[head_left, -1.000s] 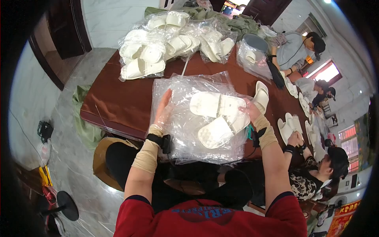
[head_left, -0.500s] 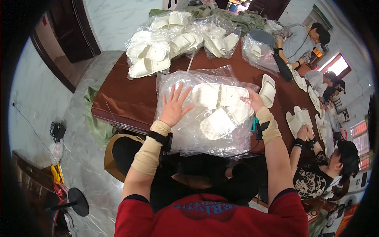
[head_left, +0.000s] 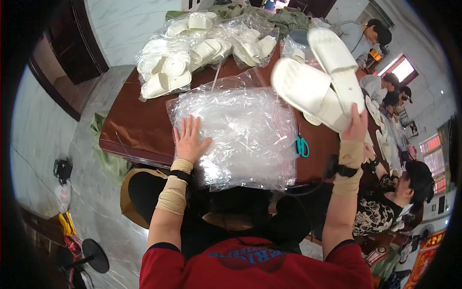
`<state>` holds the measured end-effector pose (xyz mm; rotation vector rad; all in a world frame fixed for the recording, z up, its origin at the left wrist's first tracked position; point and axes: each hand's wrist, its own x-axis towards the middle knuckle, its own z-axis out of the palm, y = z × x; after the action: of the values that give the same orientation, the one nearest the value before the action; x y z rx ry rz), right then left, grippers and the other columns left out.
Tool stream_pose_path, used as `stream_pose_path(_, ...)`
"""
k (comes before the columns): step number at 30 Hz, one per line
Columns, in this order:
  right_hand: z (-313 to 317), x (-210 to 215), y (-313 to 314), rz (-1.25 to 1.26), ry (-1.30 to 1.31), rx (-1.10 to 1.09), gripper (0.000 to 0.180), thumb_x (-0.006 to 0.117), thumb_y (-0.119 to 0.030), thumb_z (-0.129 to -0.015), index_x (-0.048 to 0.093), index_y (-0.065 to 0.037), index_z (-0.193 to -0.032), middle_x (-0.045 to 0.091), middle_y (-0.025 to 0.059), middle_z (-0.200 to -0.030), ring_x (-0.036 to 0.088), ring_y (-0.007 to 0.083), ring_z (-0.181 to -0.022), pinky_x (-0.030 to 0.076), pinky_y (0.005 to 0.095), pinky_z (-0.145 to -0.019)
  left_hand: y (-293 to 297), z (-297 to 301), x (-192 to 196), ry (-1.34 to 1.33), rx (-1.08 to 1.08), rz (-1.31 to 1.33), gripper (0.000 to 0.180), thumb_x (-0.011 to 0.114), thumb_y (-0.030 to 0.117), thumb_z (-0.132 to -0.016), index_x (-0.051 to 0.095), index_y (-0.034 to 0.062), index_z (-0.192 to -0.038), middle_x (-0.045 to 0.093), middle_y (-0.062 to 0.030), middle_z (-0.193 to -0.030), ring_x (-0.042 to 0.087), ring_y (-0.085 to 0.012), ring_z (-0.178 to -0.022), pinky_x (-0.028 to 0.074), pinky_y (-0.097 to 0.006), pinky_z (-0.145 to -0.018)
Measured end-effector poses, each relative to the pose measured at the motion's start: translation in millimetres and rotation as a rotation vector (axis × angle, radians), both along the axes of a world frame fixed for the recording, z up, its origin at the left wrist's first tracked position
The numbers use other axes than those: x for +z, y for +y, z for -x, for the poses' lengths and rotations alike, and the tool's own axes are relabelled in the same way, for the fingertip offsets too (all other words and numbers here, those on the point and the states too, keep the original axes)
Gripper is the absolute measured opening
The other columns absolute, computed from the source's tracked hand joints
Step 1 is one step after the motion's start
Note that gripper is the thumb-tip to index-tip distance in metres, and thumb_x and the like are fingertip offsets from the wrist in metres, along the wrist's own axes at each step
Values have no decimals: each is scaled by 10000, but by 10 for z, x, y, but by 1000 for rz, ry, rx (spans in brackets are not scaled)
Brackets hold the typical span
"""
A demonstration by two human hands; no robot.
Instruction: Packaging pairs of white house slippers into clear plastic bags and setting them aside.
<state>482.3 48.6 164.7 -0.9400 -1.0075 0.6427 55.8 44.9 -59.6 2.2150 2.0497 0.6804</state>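
My right hand (head_left: 355, 126) grips a pair of white slippers (head_left: 308, 84) by one end, raised above the right part of the table. The two slippers overlap, their straps facing me. Flat on the left side of a stack of clear plastic bags (head_left: 245, 139) rests my left hand (head_left: 190, 140), fingers spread, holding nothing. Just right of the stack lie teal-handled scissors (head_left: 301, 146). Part of another white slipper (head_left: 312, 119) shows beneath the raised pair.
White slippers in clear bags (head_left: 166, 72) are heaped on the far left of the brown table (head_left: 130, 115). A grey container (head_left: 298, 36) stands at the back. On the right, a co-worker in a black cap (head_left: 417, 180) sits close by; several more sit beyond.
The pair of slippers has been lifted off the bags, up and to the right, in my right hand. My left hand has come down onto the bag stack.
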Motion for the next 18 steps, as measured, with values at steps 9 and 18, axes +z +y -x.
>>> stream_pose_path(9, 1292, -1374, 61, 423, 174, 446, 343, 651, -64, -855, 570, -25, -1186, 635, 76, -1090, 600, 160, -961, 480, 294, -822, -8, -19, 13, 60, -29, -96, 656, 525, 378, -905, 275, 163, -1472, 234, -96, -1539, 186, -299, -1427, 144, -525, -1135)
stream_pose_path(18, 739, -2484, 168, 546, 56, 235, 359, 683, -109, -853, 568, -30, -1184, 648, 73, -1050, 608, 165, -933, 484, 299, -808, 77, 123, -83, -223, -54, 2, 734, 634, 425, -842, 327, 158, -1453, 266, -78, -1529, 174, -284, -1432, 118, -558, -1124)
